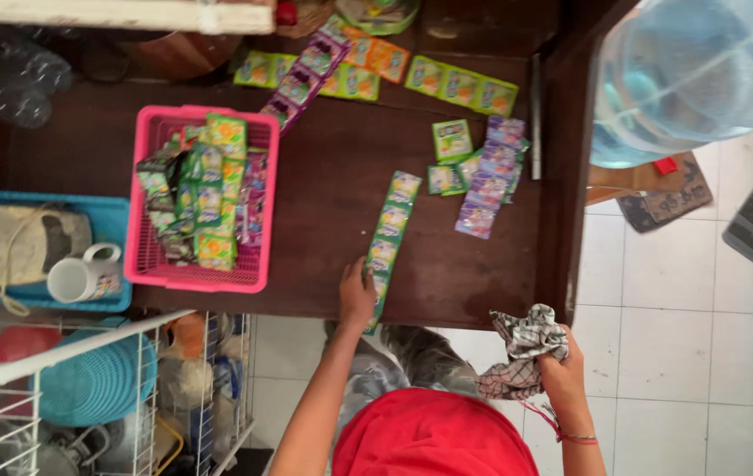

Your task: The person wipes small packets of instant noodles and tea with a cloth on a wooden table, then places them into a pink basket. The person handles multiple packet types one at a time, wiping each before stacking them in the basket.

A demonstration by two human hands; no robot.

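My left hand [357, 295] rests on the near end of a strip of green sachets [391, 231] that lies on the dark wooden table [332, 185]. My right hand [561, 368] is closed around a crumpled checked cloth [524, 344], held just off the table's near right corner. More sachet strips lie further back: green ones [461, 85], purple ones [493, 174] and a mixed row [306, 70]. A pink plastic basket [152, 260] at the left holds several sachet strips.
A blue tray [116, 216] at the left carries a white mug [84, 275] and a white appliance [6, 242]. A white wire rack [68, 388] with a teal colander stands below it. A large water bottle [702, 70] stands at the upper right over the white tiled floor [676, 353].
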